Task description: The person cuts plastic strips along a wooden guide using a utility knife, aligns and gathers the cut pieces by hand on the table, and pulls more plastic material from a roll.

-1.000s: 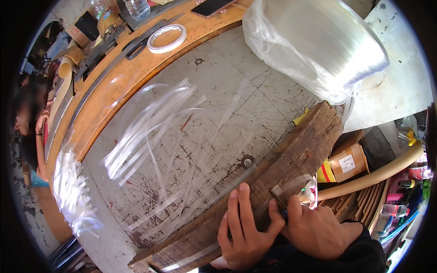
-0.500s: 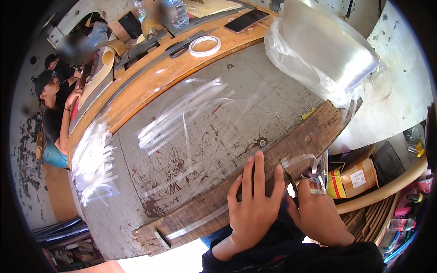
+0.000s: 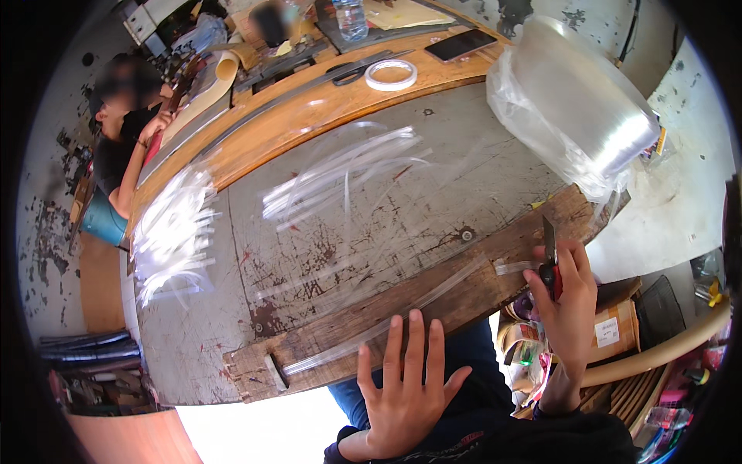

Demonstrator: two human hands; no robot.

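Note:
My right hand [image 3: 570, 298] is closed around a cutter knife [image 3: 550, 246] with a red and black handle, its blade pointing up, over the right part of the wooden board [image 3: 433, 298]. Fingers spread, my left hand [image 3: 410, 394] is at the board's near edge and holds nothing. A long clear plastic strip [image 3: 340, 352] lies along the board, running to a small upright metal stop [image 3: 275, 373] near the left end. A short piece of clear strip [image 3: 513, 267] lies by my right fingers. Whether my left fingertips touch the strip, I cannot tell.
Clear strips [image 3: 340, 178] lie loose on the scratched grey tabletop, with a bigger bundle [image 3: 174, 240] at the left edge. A large plastic roll [image 3: 580, 93] stands back right. Tape [image 3: 390, 75], scissors [image 3: 352, 73] and a phone [image 3: 461, 45] sit behind. A person [image 3: 120, 143] works at far left.
My left hand has drawn back toward me and left, uncovering the strip. My right hand has risen from the board's near edge, bringing the cutter knife into clear sight. The whole view has shifted.

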